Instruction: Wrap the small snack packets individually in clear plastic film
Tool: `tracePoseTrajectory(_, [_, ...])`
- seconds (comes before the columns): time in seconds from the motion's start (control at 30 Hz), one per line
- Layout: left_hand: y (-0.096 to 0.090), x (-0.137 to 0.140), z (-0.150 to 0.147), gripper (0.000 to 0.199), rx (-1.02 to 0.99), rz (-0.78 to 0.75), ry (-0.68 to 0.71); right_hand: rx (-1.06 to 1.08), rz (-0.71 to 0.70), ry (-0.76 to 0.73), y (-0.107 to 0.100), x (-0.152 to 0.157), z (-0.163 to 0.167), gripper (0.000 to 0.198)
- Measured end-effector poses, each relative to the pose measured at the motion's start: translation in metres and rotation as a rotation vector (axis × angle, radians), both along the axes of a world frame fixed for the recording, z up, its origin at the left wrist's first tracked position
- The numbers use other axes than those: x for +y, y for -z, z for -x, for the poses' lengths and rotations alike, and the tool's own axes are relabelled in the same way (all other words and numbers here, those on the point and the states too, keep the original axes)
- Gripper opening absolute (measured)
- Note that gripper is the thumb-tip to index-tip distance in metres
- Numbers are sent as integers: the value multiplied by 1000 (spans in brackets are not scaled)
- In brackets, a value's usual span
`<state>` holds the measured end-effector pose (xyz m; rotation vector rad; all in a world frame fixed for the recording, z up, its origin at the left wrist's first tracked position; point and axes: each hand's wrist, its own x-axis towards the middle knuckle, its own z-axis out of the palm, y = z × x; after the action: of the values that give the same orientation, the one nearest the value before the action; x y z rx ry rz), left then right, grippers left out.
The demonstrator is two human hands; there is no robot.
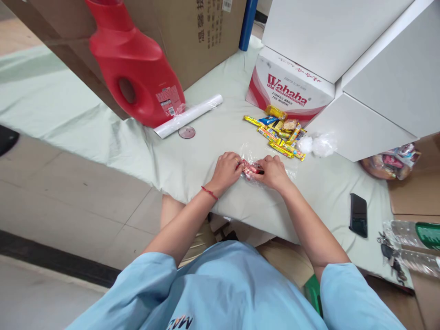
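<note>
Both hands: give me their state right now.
Left hand: closed, holding one end of the red bundle.
Right hand: closed, holding the other end.

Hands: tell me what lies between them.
In the head view, something red and clear plastic lie between the left hand and the right hand.

Near the far edge of the tabletop [192, 160], right of its middle, a white-and-red carton [287, 89] reads "Wahaha®" in red, with "PURIFIED WATER FOR DRINKING" beneath. Along the far edge to the left, a brown cardboard box [185, 55] bears large characters, "温馨提", beside smaller, illegible lines. The red bottle [144, 68] has a barcode label [171, 102], its print too small. At the near edge, a blue shirt [233, 284] shows "MA", then a cut-off letter.
</note>
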<state>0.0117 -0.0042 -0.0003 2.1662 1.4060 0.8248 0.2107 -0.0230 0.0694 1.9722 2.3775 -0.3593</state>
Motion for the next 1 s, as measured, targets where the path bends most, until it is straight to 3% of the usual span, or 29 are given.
tracePoseTrajectory(0.2, [1,1,1,16,-15,-17,-7,200,29,70,16,4,14,22])
tracePoseTrajectory(0.37, [0,2,1,21,-37,-2,8,677,178,200,13,11,-7,16])
tracePoseTrajectory(0.47, [0,3,2,19,-57,15,-2,806,172,311,6,15,-27,19])
tracePoseTrajectory(0.6, [3,4,4,18,-93,19,-16,885,185,372,3,20,-55,30])
tracePoseTrajectory(0.87, [0,4,7,19,-165,60,-55,905,330,188,10,9,-70,44])
tracePoseTrajectory(1.0, [2,4,6,18,-178,45,-61,817,255,180,8,11,-69,44])
